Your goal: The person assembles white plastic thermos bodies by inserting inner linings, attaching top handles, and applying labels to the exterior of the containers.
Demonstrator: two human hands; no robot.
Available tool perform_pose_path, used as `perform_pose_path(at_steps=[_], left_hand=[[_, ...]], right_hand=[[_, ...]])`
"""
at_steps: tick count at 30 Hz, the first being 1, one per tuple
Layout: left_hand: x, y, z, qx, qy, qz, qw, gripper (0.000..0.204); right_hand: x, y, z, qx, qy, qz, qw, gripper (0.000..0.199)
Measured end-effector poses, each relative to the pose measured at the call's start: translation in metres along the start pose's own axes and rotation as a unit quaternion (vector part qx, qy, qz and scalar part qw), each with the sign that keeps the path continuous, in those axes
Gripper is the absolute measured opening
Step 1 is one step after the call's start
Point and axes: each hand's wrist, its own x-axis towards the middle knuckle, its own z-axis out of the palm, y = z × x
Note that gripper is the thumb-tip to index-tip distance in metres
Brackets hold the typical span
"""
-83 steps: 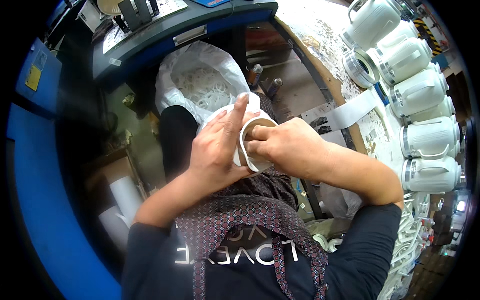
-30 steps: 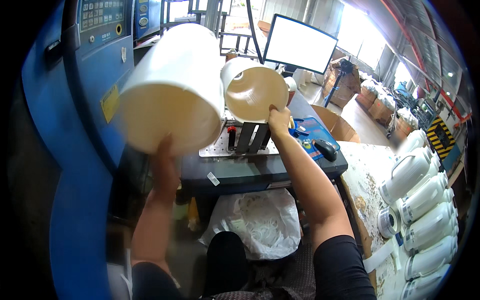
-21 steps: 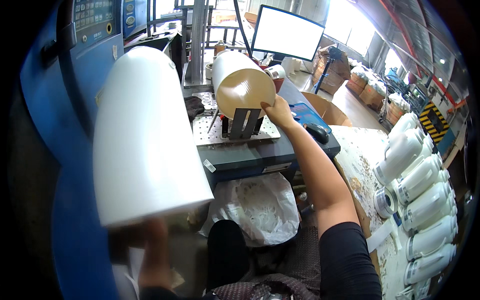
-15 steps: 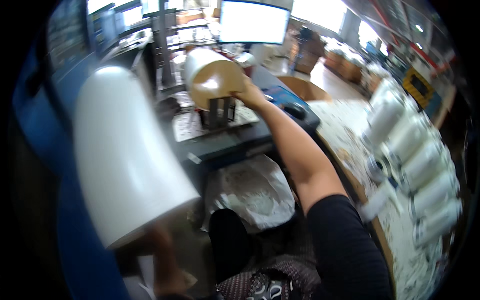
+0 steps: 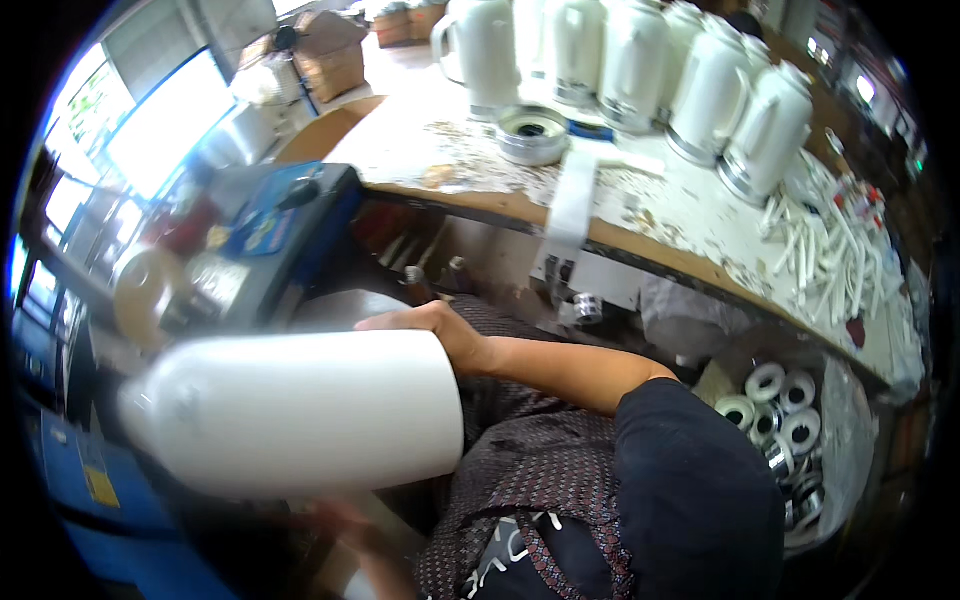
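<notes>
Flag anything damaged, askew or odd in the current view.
The bench top looks worn: brown patches and flecks break its white surface. A white strip hangs over the front edge, possibly on purpose. No clear damage on the white cylinder at the right hand, though its narrow end is blurred.

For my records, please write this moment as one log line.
right hand: on white shell; left hand: blurred near shell, contact unclear; bench: jugs, metal ring

Room over bench, white shell leftward.
</notes>
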Motion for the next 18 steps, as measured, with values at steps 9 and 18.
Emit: perform_pose_path(at_steps=[9, 18], left_hand=[[0.09, -0.018, 0.015, 0.107, -0.035, -0.148, 0.983, 0.072], [0.111, -0.002, 0.121, 0.24, -0.091, -0.209, 0.944, 0.071]], right_hand=[[-0.224, 0.005, -0.108, -0.394, 0.027, -0.028, 0.918, 0.038], [-0.405, -0.094, -0.256, -0.517, 0.382, 0.328, 0.692, 0.011]])
